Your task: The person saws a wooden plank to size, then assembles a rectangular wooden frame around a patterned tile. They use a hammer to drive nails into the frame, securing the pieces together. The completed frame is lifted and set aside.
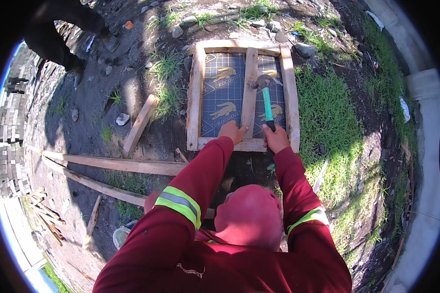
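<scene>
- Right hand [277,139]: fingers wrapped round the black lower grip of a claw hammer [267,103], beside the frame's near rail.
- Left hand [232,131]: fingers at the near end of the wooden middle slat [249,93]; cannot tell whether they pinch it or only press.
- Hammer points away from the body, over the panel's right bay, its head by the slat's right edge; contact there unclear.
- Hammer handling, judged: head-heavy, rigid, hard to damage. Best hold is low on the black grip; green shaft looks smooth, likely slicker.
- Slat: stiff, light, rough-sawn by the look of it; splinters possible. Hold by its long edges, fingers clear of the hammer head.
- Rectangular timber frame [195,97] surrounds a dark panel [224,93] with gold printing. Together probably weighty and awkward; outer rails give the soundest hold, panel face likely slippery.
- Left of frame: short timber offcut [141,124] on dark soil, longer timber [117,163] nearer the body.
- Right: grass [327,112].
- Upper left, well apart: another person's legs [54,41].
</scene>
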Motion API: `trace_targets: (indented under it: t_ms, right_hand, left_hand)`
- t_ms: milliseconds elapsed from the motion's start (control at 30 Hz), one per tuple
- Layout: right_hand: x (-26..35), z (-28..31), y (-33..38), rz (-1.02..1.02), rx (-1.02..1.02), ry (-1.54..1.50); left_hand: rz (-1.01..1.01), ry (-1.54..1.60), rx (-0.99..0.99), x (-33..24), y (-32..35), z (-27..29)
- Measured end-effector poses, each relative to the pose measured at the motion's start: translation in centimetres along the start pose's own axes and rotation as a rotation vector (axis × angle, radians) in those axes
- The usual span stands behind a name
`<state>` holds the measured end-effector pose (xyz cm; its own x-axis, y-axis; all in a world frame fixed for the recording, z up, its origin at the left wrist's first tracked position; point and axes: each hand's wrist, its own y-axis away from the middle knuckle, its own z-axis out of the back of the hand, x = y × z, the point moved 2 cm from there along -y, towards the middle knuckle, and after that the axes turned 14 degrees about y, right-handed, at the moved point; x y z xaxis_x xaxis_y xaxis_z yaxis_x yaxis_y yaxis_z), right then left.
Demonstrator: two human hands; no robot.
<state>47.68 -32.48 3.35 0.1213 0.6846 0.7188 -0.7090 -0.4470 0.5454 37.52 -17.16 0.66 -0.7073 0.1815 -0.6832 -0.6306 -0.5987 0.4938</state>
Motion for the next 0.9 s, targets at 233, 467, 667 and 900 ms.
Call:
trace_targets:
  t_ms: [233, 467, 667, 900]
  right_hand:
    - [7.0, 5.1, -3.8, 0.065, -0.198, -0.798]
    - [9.6, 1.1, -13.0, -0.163, 0.151, -0.825]
    - [6.5, 1.5, -13.6, -0.100, 0.094, -0.349]
    - [6.3, 2.7, -11.9, -0.080, -0.007, -0.457]
  left_hand:
    - [-0.055, 0.075, 0.008, 0.7, 1.6, -0.6]
    - [-0.053, 0.061, 0.026, 0.9, 1.4, -0.5]
    - [0.000, 0.068, 0.091, 2.1, 2.0, -0.7]
    - [0.083, 0.026, 0.018, -0.2, 2.8, -0.5]
